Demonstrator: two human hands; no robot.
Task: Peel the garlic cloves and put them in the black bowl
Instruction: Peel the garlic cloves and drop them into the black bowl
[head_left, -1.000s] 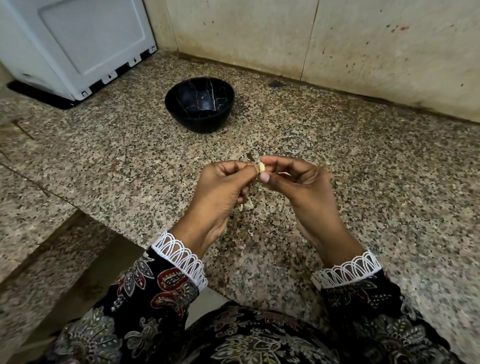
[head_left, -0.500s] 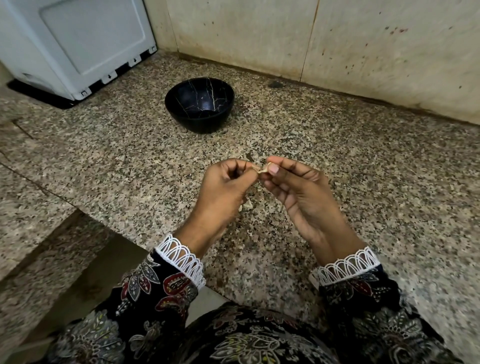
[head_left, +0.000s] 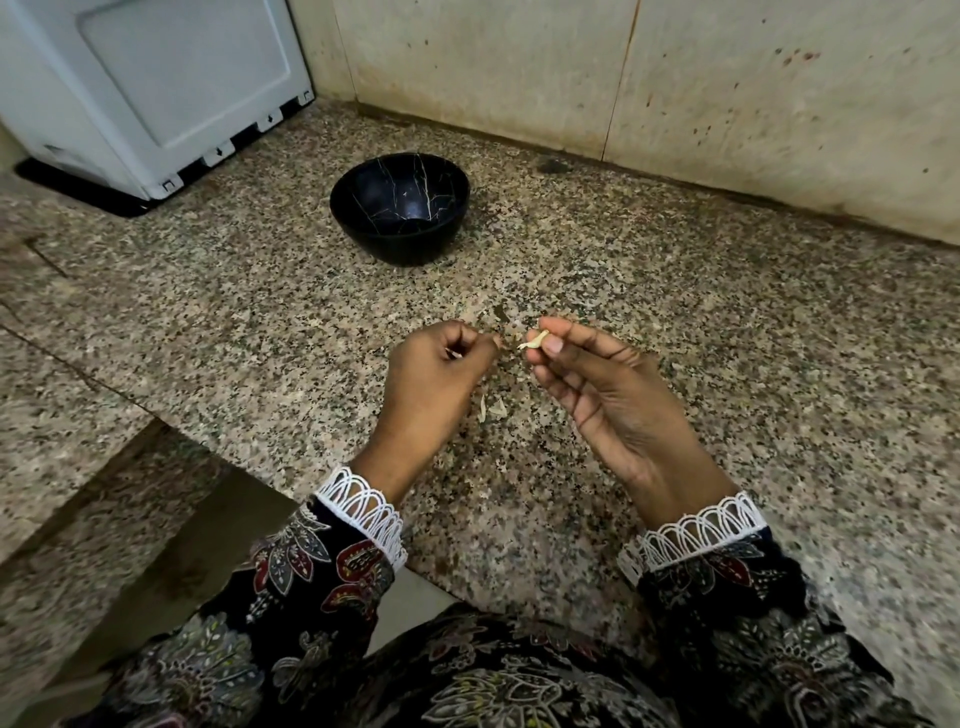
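The right hand (head_left: 608, 400) pinches a garlic clove (head_left: 535, 340) between thumb and fingertips above the bench (head_left: 727, 322). The left hand (head_left: 434, 374) is clenched just beside it; whether it holds anything is unclear. The black bowl (head_left: 400, 208) stands toward the back edge. No writing is legible.

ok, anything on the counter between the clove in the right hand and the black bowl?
Nothing visible. The right hand pinches the garlic clove above the counter; the black bowl sits beyond it, slightly left. Only thin skin scraps lie on the granite between, flat and too low to block.
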